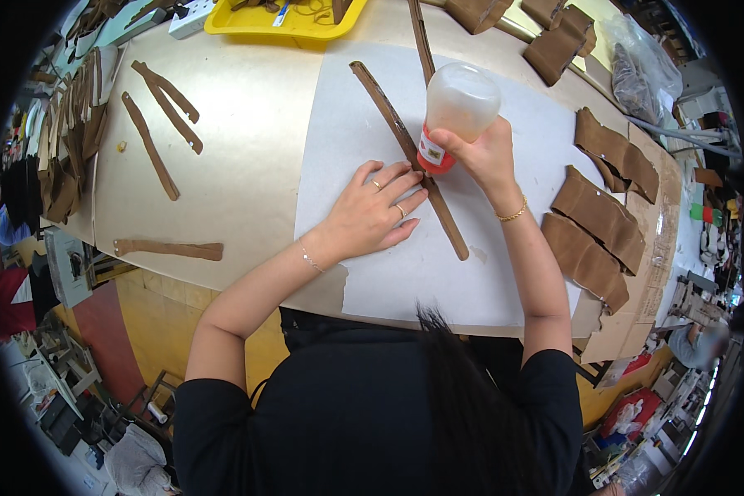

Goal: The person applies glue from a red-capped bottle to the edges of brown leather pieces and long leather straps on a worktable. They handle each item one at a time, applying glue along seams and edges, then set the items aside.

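A long brown leather strip (446, 219) lies slantwise on the white sheet (372, 289) that covers part of the table. The fingers of my left hand (374, 211) are spread flat, their tips on or against the strip. My right hand (485, 161) is wrapped round a cloudy squeeze bottle (463, 95) with a red lower part. The bottle is tipped upside down, its lower end at the strip close to my left fingertips. Its tip is too small to make out. A second brown strip (420, 37) runs away behind the bottle.
Several narrow leather strips (150, 149) lie at the left, with a hanging stack of leather pieces (74, 140) beyond. A yellow tray (285, 29) stands at the far edge. Wider brown leather pieces (599, 207) lie at the right on cardboard (657, 273), near a clear plastic bag (646, 66).
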Tool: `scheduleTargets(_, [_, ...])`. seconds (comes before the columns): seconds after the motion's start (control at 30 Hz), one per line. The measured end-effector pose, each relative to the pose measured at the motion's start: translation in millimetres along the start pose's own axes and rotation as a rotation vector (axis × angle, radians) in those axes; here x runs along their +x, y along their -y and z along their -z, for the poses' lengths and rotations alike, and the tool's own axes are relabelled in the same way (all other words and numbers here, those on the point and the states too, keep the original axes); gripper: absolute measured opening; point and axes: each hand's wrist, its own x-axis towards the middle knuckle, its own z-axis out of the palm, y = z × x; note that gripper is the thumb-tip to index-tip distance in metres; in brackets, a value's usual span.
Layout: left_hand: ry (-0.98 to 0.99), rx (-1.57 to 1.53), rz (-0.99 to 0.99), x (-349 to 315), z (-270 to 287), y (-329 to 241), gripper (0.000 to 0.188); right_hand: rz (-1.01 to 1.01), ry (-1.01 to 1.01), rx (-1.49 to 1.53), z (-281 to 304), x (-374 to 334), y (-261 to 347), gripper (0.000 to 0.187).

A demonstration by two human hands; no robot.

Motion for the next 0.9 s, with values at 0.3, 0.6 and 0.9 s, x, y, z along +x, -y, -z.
scheduleTargets(0.3, [-0.008, 0.002, -0.003, 0.0, -1.2, 0.4, 0.041, 0.043, 0.064, -0.098, 8.0, -15.1, 3.6, 0.048])
scheduleTargets(0.6, [0.009, 0.023, 0.008, 0.2, -0.1, -2.1, 0.039, 0.027, 0.058, -0.122, 16.8, -38.0, 8.5, 0.049])
scheduleTargets(0.9, [0.0, 0.029, 0.005, 0.7, -0.4, -3.4, 0.039, -0.037, 0.031, -0.125, 26.0, -65.6, 11.5, 0.05])
